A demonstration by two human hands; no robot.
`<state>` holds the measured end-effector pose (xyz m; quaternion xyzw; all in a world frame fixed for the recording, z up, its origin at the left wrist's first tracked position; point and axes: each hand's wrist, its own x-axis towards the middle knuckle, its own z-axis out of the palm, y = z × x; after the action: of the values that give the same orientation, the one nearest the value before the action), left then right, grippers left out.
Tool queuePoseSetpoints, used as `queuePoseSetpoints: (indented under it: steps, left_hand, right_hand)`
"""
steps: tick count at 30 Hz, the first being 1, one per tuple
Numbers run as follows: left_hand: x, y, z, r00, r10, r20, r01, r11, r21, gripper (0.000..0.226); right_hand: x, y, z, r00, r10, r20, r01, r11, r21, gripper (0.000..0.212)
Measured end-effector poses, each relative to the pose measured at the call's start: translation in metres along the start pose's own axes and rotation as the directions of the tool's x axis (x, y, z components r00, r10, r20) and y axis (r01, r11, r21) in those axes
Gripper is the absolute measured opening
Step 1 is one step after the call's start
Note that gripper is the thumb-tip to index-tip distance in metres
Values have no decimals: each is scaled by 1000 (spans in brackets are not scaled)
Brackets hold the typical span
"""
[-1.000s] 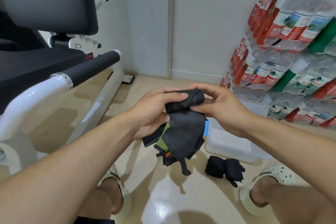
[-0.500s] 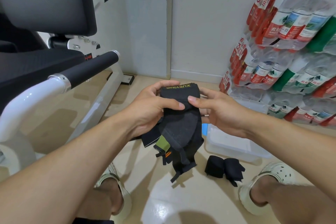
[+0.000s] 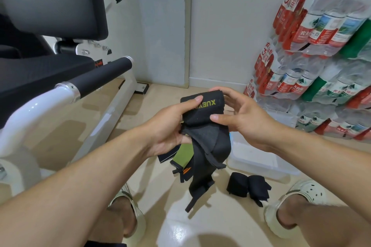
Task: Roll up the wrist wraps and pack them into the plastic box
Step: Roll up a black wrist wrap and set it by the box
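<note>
A single wide-angle head camera is looking forward and down from close above the person's forearms toward the beige tiled floor [image 3: 230, 224]. It is facing the white wall [image 3: 226, 26], taking in the black padded weight bench [image 3: 46, 78] at the left edge and stacked shrink-wrapped water bottles [image 3: 321, 62] at the right.

A black wrist wrap [image 3: 202, 112] with yellow-green lettering is partly rolled at its top, its loose tail hanging down towards the floor. More unrolled wraps [image 3: 183, 158], black with a green patch and orange marks, dangle behind it. Two rolled black wraps [image 3: 248, 186] lie side by side on the floor, just in front of the clear plastic box [image 3: 259, 161].
</note>
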<state>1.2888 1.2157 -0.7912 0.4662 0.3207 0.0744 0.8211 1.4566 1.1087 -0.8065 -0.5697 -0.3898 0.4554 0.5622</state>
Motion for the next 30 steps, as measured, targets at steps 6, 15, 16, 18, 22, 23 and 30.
queuePoseSetpoints:
  steps: [6, 15, 16, 18, 22, 23, 30]
  left_hand:
    - [-1, 1, 0, 999, 24, -21, -26, 994, -103, 42]
    - [-1, 8, -2, 979, 186, -78, -191, 980, -62, 62]
    - [-1, 8, -3, 976, 202, -85, -207, 977, -54, 60]
    - [0, 10, -5, 969, 230, -91, -234, 971, -43, 57]
    - [-1, 12, -7, 961, 264, -85, -264, 964, 15, 53]
    - [-1, 10, -7, 960, 267, -84, -264, 963, 44, 53]
    - [4, 2, -5, 957, 273, -95, -270, 962, 42, 80]
  right_hand:
    - [2, 1, 0, 997, -70, -17, 70, 996, 52, 60]
    - [5, -17, -6, 988, 143, 65, -156, 942, 297, 45]
    - [5, -17, -7, 983, 169, 74, -183, 935, 303, 40]
    - [4, -14, -9, 972, 216, 91, -232, 941, 248, 37]
    - [0, -17, -9, 952, 271, 142, -286, 953, 98, 56]
    - [-2, -17, -8, 953, 272, 137, -282, 957, 64, 56]
    - [-2, -12, -2, 982, 187, 38, -191, 972, 140, 41]
